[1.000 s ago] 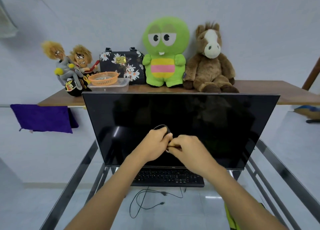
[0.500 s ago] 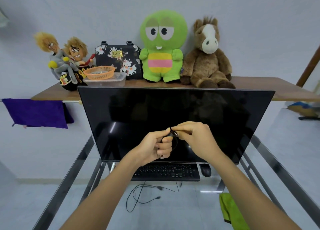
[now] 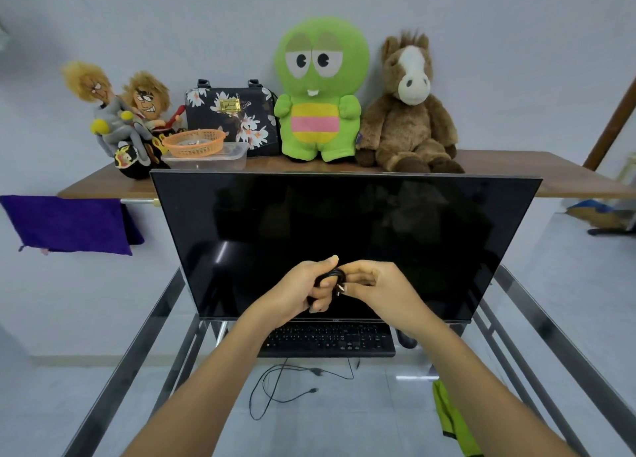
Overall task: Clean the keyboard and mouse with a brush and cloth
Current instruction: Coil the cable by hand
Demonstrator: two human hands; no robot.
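**Coiled cable between both my hands, above the keyboard**

Nearest me, at the right front edge of the glass-topped, metal-framed desk (image 3: 537, 322), a lime-green cloth (image 3: 451, 418) hangs partly out of view. Under the glass, a loose thin black wire (image 3: 275, 391) lies on the pale floor.

My hands meet in the air over the desk's middle. My left hand (image 3: 303, 293) has its fingers curled around a small coil of black cable (image 3: 332, 279); my right hand (image 3: 382, 291) pinches the same coil from the other side, where a plug end shows.

Below them, a flat black keyboard (image 3: 330, 339) sits at the foot of a wide, dark flat monitor (image 3: 344, 236). Just right of the keyboard, the black mouse (image 3: 406, 341) is mostly hidden behind my right wrist.

Beyond the monitor, a brown wooden shelf (image 3: 550, 171) carries a green plush creature (image 3: 318, 92), a brown plush horse (image 3: 409, 105), a black floral handbag (image 3: 230, 112) and an orange plastic basket (image 3: 194, 142). A purple towel (image 3: 65, 224) hangs at its left end.
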